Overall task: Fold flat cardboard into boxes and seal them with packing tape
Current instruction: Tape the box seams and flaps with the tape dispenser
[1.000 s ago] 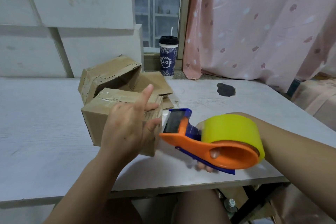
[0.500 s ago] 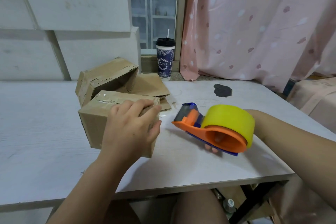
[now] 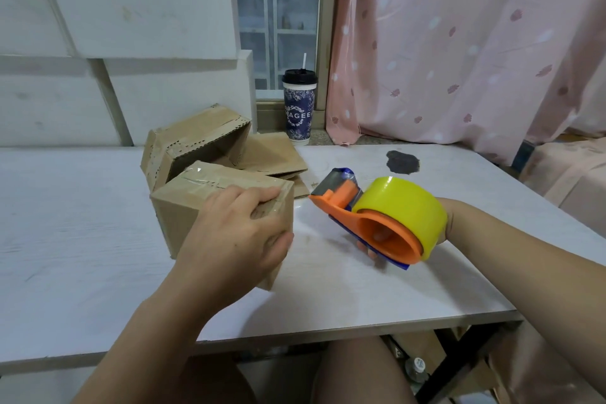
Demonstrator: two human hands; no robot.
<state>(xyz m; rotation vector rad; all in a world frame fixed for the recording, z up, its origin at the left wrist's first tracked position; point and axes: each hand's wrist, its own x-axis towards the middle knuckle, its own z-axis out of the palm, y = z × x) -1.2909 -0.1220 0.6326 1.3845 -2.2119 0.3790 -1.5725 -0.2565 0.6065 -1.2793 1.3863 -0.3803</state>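
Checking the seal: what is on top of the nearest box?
Clear tape runs along the top of the box; the left hand grips its right corner, fingers over the edge. The seam beneath them is hidden.

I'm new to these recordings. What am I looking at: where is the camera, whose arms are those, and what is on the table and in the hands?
There is no machine here: a person works with two bare hands. The picture comes from a wide-angle camera worn on the person's head, looking forward and down, so both arms enter from the bottom edge. The left hand has its grip on a taped box that stands on the white table, with fingers curled over its top edge. The right hand holds an orange dispenser carrying a yellow tape roll, close over the table and apart from the box. Behind them lie a second box, open and on its side, and flat cardboard. A lidded cup with a straw stands beyond the table, beside a pink curtain.
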